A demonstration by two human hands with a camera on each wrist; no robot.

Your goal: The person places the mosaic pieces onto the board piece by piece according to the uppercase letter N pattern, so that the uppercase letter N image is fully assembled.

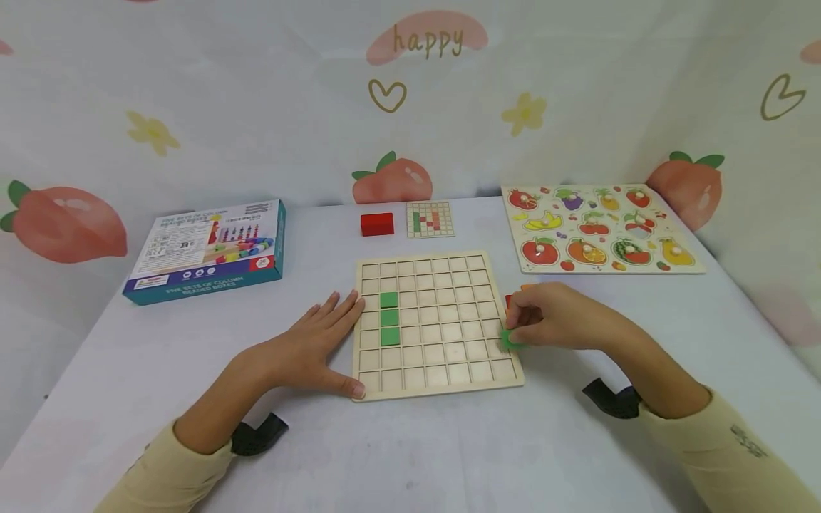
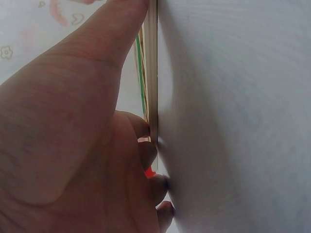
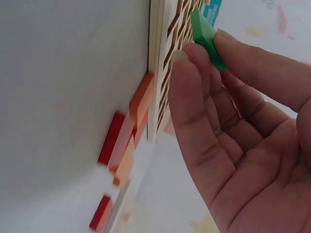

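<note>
Three green tiles down, one more in the pinch

Two hands well apart, one on each side of the wooden grid board (image 1: pixel 442 392)! On the left flank, the left hand (image 1: pixel 308 356) lies spread, fingertips against the board's edge, thumb planted on its near corner. Over on the right, the right hand (image 1: pixel 558 317) has the green tile (image 3: pixel 206 41) clamped between thumb and fingers, right at the board's right edge; whether tile meets wood, I cannot tell.

And look at the angle: in the right wrist view it's tipped, its longest visible line sloping from upper left to lower right. Fingers cover part of it, so no clear long axis to call.

On the grid, the column of green tiles (image 1: pixel 390 318) fills the second file from the left, third to fifth squares from the far edge, its long axis running away from the person. Loose red tiles (image 3: pixel 112 143) and orange tiles (image 3: pixel 142 99) lie beside the board, near the right hand. Up beyond the board, a red block (image 1: pixel 377 225) lies lengthwise side to side, just left of the pattern card (image 1: pixel 442 209).
</note>
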